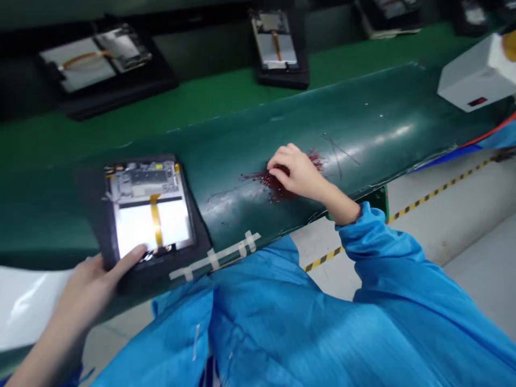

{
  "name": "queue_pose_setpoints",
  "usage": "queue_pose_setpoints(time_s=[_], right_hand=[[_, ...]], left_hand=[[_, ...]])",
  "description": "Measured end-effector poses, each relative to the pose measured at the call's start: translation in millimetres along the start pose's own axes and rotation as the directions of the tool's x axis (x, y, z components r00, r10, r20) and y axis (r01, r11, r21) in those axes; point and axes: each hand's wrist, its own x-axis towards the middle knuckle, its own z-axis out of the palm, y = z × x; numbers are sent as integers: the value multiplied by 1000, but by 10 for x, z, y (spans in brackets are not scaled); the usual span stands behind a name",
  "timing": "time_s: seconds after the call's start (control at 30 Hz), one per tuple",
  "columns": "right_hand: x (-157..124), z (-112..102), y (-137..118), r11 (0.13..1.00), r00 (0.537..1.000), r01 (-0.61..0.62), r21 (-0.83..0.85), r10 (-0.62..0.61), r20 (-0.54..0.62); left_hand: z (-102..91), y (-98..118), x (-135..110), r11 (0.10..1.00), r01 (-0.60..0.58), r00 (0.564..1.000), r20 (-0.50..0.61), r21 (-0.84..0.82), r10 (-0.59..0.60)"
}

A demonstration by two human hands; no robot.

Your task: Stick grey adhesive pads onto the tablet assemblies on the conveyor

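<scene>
My left hand (91, 287) holds the near left corner of an opened tablet (173, 217) on a black foam pad (201, 236). Its thumb lies on the tablet's lower edge; the other fingers are largely hidden at the pad's side. The tablet's circuit board, silvery battery and orange ribbon cable are exposed. Further right, my right hand (296, 172) reaches into a pile of short, thin red wires (262, 177) on the green mat. Its thumb and fingers are pinched together over the pile. What lies between the fingertips is too small to make out.
More opened tablets on black pads, one at left (80, 67) and one at centre (274, 40), stand on the green belt (217, 91) behind. Thin dark wires (336, 153) lie right of the pile. A white device (473, 75) sits at far right. Whitish tape (215, 258) marks the mat's front edge.
</scene>
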Motion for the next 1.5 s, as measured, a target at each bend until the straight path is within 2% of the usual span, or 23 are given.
queue_pose_setpoints(time_s=[0.07, 0.13, 0.17, 0.27, 0.33, 0.4, 0.5, 0.6, 0.7, 0.77, 0.93, 1.07, 1.2, 1.3, 1.4, 1.5], right_hand=[[83, 211, -305, 996, 994, 80, -25, -78, 75], [170, 357, -496, 991, 990, 85, -104, -72, 120], [217, 415, -558, 987, 989, 86, -139, -67, 135], [362, 578, -704, 970, 969, 170, -176, -132, 209], [453, 699, -805, 954, 942, 233, -190, -173, 288], [528, 811, -895, 944, 916, 251, -213, -160, 369], [581, 893, -973, 939, 888, 269, -216, -154, 434], [539, 867, -1040, 941, 891, 313, -131, -244, 383], [434, 815, -1181, 934, 906, 358, -20, -341, 251], [360, 800, -1305, 925, 906, 380, 29, -378, 189], [236, 850, -1586, 918, 918, 354, 176, -377, 120], [193, 965, -1758, 893, 933, 259, 367, -330, 145], [179, 1075, -1881, 895, 957, 227, 383, -278, 81], [172, 1122, -1951, 918, 971, 181, 352, -224, 84], [168, 1151, -2013, 934, 977, 157, 322, -195, 89], [165, 1165, -2046, 925, 964, 228, 304, -258, 60]], left_hand=[[-13, -110, -23, 987, 67, 998, -30, 143, -63], [-49, -132, -84, 949, 98, 987, -150, 301, -55], [-62, -118, -127, 940, 97, 975, -221, 327, -24], [-38, -28, -252, 986, -18, 925, -372, 166, 80], [42, 44, -292, 987, -160, 913, -377, 19, 156], [155, 118, -282, 953, -293, 904, -347, -75, 251], [321, 237, -197, 888, -420, 880, -321, -186, 349], [418, 358, -85, 806, -431, 897, -287, -406, 335], [452, 440, 3, 678, -353, 930, -162, -644, 329], [457, 452, 30, 619, -297, 935, -91, -727, 342], [434, 358, -11, 583, -301, 940, -129, -755, 317], [414, 249, -72, 555, -295, 931, -104, -778, 349], [430, 142, -98, 445, -226, 937, -68, -866, 344], [446, 67, -118, 369, -172, 937, -36, -913, 348], [447, 22, -151, 410, -214, 941, -74, -887, 331], [439, 9, -175, 480, -293, 937, -150, -827, 315]])
